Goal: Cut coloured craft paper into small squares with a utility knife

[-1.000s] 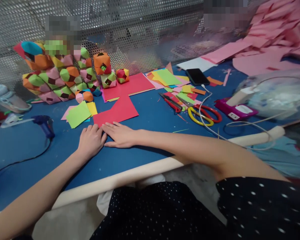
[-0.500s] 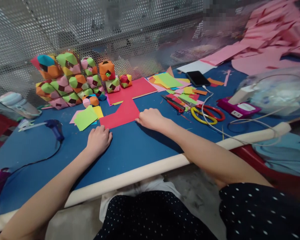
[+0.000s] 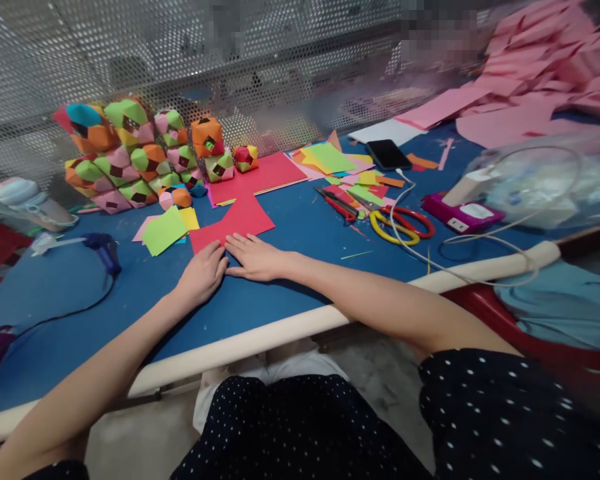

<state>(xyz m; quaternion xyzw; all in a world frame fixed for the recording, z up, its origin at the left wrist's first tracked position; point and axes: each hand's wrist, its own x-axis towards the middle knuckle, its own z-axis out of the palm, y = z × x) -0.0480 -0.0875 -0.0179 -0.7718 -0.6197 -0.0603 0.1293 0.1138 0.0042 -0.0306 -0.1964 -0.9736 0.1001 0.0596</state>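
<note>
A folded sheet of red paper (image 3: pixel 247 217) lies on the blue tabletop, its near edge under my fingers. My right hand (image 3: pixel 257 259) rests flat on that edge, fingers spread and open. Close beside it, my left hand (image 3: pixel 203 272) presses down at the paper's near left part with fingers laid on it, slightly bent. The fingertips of both hands almost meet. Just left of the red sheet is a small pile of square paper pieces, a green square (image 3: pixel 164 230) on top.
Folded paper cubes (image 3: pixel 150 162) are stacked along the perforated metal screen. To the right lie scissors (image 3: pixel 393 223), a phone (image 3: pixel 389 155), paper scraps (image 3: pixel 330 159) and a purple power strip (image 3: pixel 460 212) with a cable. A glue gun (image 3: pixel 103 250) and a bottle (image 3: pixel 33 200) stand left.
My right hand has moved left from the red paper's right corner to its near edge beside my left hand, its fingers now spread. My left hand has shifted onto the paper.
</note>
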